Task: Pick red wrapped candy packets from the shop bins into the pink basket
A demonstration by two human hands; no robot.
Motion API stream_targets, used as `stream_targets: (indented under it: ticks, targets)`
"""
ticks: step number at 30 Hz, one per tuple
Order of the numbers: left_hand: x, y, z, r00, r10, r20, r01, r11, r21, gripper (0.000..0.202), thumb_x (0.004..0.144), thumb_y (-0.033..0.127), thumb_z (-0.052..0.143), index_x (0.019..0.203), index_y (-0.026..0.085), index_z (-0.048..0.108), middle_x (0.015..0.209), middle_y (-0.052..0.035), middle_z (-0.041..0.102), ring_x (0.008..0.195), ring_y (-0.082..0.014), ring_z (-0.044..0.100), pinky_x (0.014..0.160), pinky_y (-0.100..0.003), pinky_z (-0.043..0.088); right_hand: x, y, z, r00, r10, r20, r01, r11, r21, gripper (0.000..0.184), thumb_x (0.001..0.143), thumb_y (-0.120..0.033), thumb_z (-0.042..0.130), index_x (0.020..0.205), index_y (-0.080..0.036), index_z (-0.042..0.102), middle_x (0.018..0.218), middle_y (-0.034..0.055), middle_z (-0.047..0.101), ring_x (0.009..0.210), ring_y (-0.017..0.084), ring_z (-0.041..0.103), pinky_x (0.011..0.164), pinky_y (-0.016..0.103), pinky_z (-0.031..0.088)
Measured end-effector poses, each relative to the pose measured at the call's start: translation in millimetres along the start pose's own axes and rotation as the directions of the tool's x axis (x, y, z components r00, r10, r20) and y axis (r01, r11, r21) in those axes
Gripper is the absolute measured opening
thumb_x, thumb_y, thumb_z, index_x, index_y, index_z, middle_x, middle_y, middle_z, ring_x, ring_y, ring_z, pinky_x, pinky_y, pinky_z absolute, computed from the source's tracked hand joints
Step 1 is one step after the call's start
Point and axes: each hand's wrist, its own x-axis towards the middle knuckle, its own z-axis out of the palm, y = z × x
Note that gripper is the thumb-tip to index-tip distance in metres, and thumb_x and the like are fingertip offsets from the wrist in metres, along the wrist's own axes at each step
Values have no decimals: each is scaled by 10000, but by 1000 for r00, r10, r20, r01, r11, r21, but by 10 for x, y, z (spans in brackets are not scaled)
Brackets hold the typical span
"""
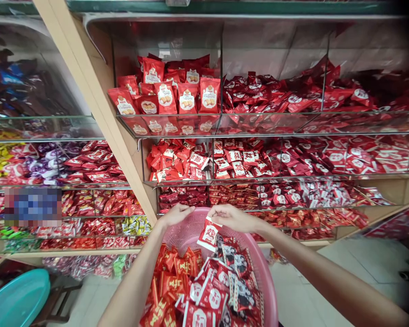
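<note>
A pink plastic basket [267, 284] full of wrapped sweets is in front of me at the bottom middle. My left hand [180, 214] grips its far rim, with the fingers partly hidden behind the edge. Between the fingers of my right hand [230, 218] hangs a red and white candy packet [210, 234], held above the sweets inside the basket. Orange-red packets with gold lettering [173, 282] lie on the left in the basket. Red and white packets [209, 297] fill the middle, and black-and-white patterned ones [241, 293] lie along the right.
Glass-fronted shelves hold red packets [165, 97] at the top and smaller red and white sweets [238, 159] below. A wooden upright [98, 109] divides them from the left shelves. On the lower left, a turquoise basin [20, 297] rests on a dark stool [56, 304]. Tiled floor shows at right.
</note>
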Motion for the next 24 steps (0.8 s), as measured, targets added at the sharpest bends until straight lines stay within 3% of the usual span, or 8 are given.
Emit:
stream_targets:
  ticks: [7, 10, 14, 20, 24]
  targets:
    - [-49, 39, 4, 999, -35, -13, 35, 999, -11, 500, 755, 637, 413, 561, 176, 424, 547, 59, 315, 554, -89, 295, 547, -237, 255, 28, 0, 45, 1000, 11, 26, -9, 997, -79, 237, 872, -341, 481, 941, -157, 613, 877, 30, 632, 792, 134, 559, 758, 281, 441]
    - [-49, 30, 2, 1000, -24, -4, 24, 1000, 5, 495, 762, 628, 412, 564, 175, 432, 542, 59, 308, 547, -88, 289, 537, -235, 246, 93, 82, 92, 998, -64, 10, 64, 955, -291, 231, 897, -291, 431, 913, -166, 624, 872, 34, 643, 796, 142, 564, 762, 279, 436]
    - [-30, 8, 13, 1000, -4, -11, 4, 1000, 0, 482, 758, 611, 432, 550, 177, 416, 530, 59, 304, 538, -85, 285, 530, -232, 237, 218, 315, 220, 992, -118, 41, 120, 820, -559, 244, 905, -203, 379, 894, -174, 621, 900, 53, 647, 843, 161, 563, 791, 293, 420]
    - [-28, 33, 29, 1000, 5, -8, -5, 1000, -15, 490, 755, 617, 436, 539, 179, 395, 518, 63, 304, 524, -79, 276, 533, -232, 238, 346, 666, 390, 994, 33, 108, 47, 751, -659, 243, 870, -132, 383, 870, -167, 624, 872, 60, 648, 798, 158, 577, 725, 277, 437]
    - [-34, 18, 40, 1000, -3, -2, 3, 1000, -19, 494, 763, 616, 425, 544, 173, 432, 520, 60, 319, 519, -78, 268, 514, -229, 229, 380, 743, 465, 983, 150, 104, -21, 658, -753, 237, 843, -94, 406, 871, -170, 628, 841, 50, 654, 754, 143, 586, 699, 256, 449]
